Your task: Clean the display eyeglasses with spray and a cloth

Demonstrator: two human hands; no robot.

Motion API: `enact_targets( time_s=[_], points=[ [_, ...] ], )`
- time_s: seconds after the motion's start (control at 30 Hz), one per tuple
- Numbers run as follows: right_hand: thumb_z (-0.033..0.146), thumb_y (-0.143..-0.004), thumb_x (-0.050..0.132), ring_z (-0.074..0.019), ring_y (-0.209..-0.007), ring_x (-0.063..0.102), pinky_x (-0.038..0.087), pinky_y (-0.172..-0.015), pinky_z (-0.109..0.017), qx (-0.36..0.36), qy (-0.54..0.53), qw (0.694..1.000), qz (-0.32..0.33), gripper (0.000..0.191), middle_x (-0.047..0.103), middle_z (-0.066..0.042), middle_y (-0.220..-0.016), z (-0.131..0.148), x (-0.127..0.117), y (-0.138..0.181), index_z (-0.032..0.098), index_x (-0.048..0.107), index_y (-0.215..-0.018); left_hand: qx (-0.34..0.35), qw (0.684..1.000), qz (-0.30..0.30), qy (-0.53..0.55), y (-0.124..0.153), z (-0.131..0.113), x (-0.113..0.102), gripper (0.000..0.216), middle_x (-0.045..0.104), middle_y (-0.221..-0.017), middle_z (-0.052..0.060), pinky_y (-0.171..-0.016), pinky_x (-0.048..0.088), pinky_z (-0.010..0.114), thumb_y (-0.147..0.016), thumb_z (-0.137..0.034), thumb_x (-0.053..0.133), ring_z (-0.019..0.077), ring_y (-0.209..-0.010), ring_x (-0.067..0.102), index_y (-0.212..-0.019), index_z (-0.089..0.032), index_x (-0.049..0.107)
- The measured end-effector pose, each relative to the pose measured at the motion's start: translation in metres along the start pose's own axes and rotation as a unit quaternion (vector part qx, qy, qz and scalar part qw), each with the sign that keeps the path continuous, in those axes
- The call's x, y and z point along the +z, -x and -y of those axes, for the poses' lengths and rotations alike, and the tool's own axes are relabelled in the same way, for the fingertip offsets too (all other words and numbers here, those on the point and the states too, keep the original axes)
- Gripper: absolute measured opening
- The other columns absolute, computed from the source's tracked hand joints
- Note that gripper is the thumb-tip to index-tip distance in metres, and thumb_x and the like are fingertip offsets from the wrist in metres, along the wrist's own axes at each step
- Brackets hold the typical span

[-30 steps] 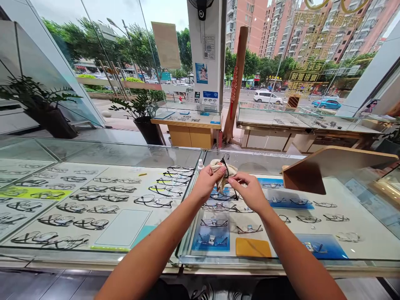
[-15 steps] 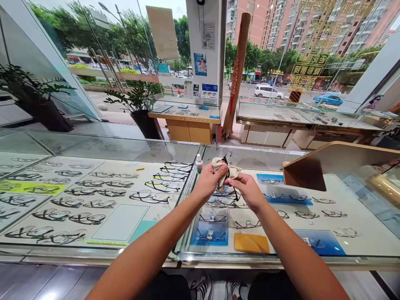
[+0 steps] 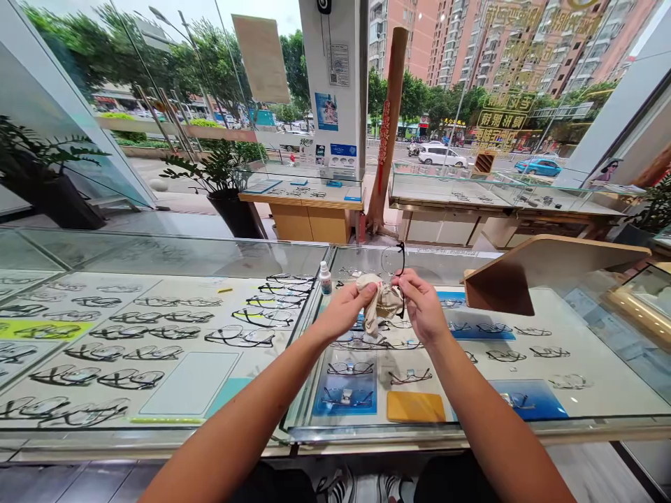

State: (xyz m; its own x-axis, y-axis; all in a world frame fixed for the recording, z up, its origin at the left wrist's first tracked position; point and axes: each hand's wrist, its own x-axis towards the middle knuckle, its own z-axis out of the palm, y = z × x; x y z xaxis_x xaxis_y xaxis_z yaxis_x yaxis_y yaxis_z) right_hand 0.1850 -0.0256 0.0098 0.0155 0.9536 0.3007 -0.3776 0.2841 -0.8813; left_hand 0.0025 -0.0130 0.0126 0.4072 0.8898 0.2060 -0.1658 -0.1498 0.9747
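Over the glass counter, my left hand (image 3: 343, 307) is closed on a crumpled beige cleaning cloth (image 3: 378, 307), which hangs down below the fingers. My right hand (image 3: 422, 304) pinches a pair of eyeglasses (image 3: 402, 260) with a dark frame. One round lens stands up above the cloth, and a dark part of the frame runs down beside my right fingers. The cloth hides the rest of the glasses. Just left of the cloth, a small white spray bottle (image 3: 326, 279) stands on the counter.
The glass display counter (image 3: 309, 436) holds rows of eyeglasses. A mustard-yellow glasses case (image 3: 416, 406) lies in front of my hands. To the right, a wooden stand (image 3: 503, 286) rises above the glass. Potted plants (image 3: 231, 202) and further showcases (image 3: 309, 192) stand beyond.
The glasses have turned and come out of the cloth, so one lens now shows upright. My right hand has shifted slightly up and away from my left. The view has swung a little right.
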Motion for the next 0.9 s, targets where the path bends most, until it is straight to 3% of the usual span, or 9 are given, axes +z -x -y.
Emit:
enact_targets(
  time_s=[0.13, 0.37, 0.57, 0.8, 0.9],
  points=[
    [0.052, -0.07, 0.092, -0.0154, -0.079, 0.056, 0.05, -0.072, -0.027, 0.071, -0.062, 0.995, -0.015, 0.033, 0.068, -0.002, -0.098, -0.003, 0.005, 0.002, 0.024, 0.079, -0.082, -0.016, 0.999, 0.048, 0.006, 0.008, 0.0, 0.012, 0.053, 0.072, -0.08, 0.005, -0.072, 0.048, 0.029, -0.087, -0.069, 0.074, 0.019, -0.075, 0.061, -0.089, -0.016, 0.077],
    [0.051, -0.07, 0.095, -0.0145, -0.077, 0.059, 0.05, -0.072, -0.026, 0.11, -0.112, 0.988, 0.015, 0.035, 0.07, 0.0, -0.091, -0.014, 0.013, 0.008, 0.024, 0.076, -0.083, -0.039, 0.995, -0.009, 0.092, 0.007, 0.017, 0.022, 0.056, 0.059, -0.064, -0.001, -0.056, 0.036, 0.023, -0.084, -0.069, 0.077, 0.0102, -0.056, 0.046, -0.08, -0.015, 0.068],
    [0.055, -0.074, 0.092, -0.0178, -0.086, 0.062, 0.051, -0.079, -0.029, 0.085, -0.069, 0.994, 0.016, 0.037, 0.073, -0.002, -0.097, -0.018, 0.013, 0.008, 0.023, 0.075, -0.084, -0.019, 0.995, -0.038, 0.089, 0.007, 0.01, 0.026, 0.052, 0.065, -0.075, 0.001, -0.065, 0.042, 0.024, -0.077, -0.061, 0.088, 0.0126, -0.067, 0.053, -0.092, -0.014, 0.072],
    [0.052, -0.071, 0.094, -0.0156, -0.073, 0.061, 0.049, -0.068, -0.027, 0.113, -0.104, 0.988, -0.003, 0.036, 0.073, 0.0, -0.085, -0.016, 0.009, 0.005, 0.023, 0.077, -0.086, -0.012, 0.998, 0.035, 0.045, 0.006, 0.006, 0.017, 0.052, 0.065, -0.081, 0.001, -0.068, 0.042, 0.025, -0.07, -0.052, 0.095, 0.0129, -0.07, 0.052, -0.095, -0.015, 0.068],
    [0.053, -0.071, 0.094, -0.0164, -0.075, 0.063, 0.051, -0.068, -0.027, 0.111, -0.099, 0.989, -0.001, 0.037, 0.074, -0.001, -0.087, -0.017, 0.011, 0.006, 0.024, 0.078, -0.087, 0.009, 0.999, 0.0, 0.034, 0.006, 0.011, 0.02, 0.05, 0.063, -0.076, 0.0, -0.064, 0.041, 0.024, -0.074, -0.056, 0.091, 0.0126, -0.067, 0.05, -0.091, -0.016, 0.067]
  ],
)
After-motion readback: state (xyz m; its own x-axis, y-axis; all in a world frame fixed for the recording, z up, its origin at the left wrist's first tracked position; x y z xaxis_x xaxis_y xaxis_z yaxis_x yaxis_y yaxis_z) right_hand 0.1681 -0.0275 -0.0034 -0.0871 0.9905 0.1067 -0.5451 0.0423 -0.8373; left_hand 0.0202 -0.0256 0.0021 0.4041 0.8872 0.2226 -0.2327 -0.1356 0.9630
